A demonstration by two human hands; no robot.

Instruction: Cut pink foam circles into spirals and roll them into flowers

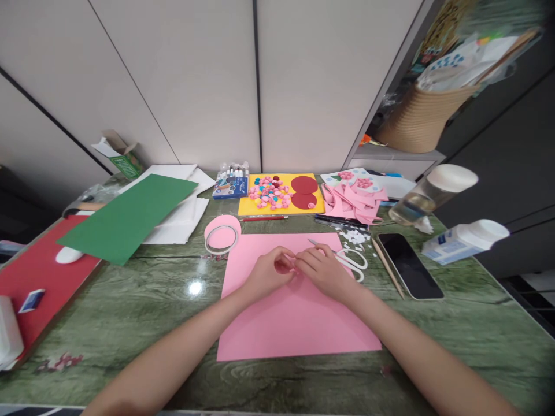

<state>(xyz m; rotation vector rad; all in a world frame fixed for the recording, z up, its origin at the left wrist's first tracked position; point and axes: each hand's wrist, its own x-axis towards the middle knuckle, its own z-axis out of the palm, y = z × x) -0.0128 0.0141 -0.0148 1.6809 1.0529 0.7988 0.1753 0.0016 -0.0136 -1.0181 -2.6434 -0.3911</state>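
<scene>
Both my hands rest on a large pink paper sheet (295, 312) lying on the green marbled table (143, 294). My left hand (269, 271) is closed, pinching a small pink paper piece (291, 267) between its fingertips. My right hand (323, 267) meets it from the right, fingers closed around a thin metal tool (313, 242) whose tip points up and left. The two hands touch at the fingertips. White-handled scissors (353, 261) lie just right of my right hand.
A tape roll (221, 240) on a pink disc sits left of the sheet. Behind: yellow card (255, 207) with small paper rolls and red discs, marker box (231, 184), pink scraps (353, 202). A phone (408, 264), wooden stick, bottles at right. Green paper (130, 216), red mat left.
</scene>
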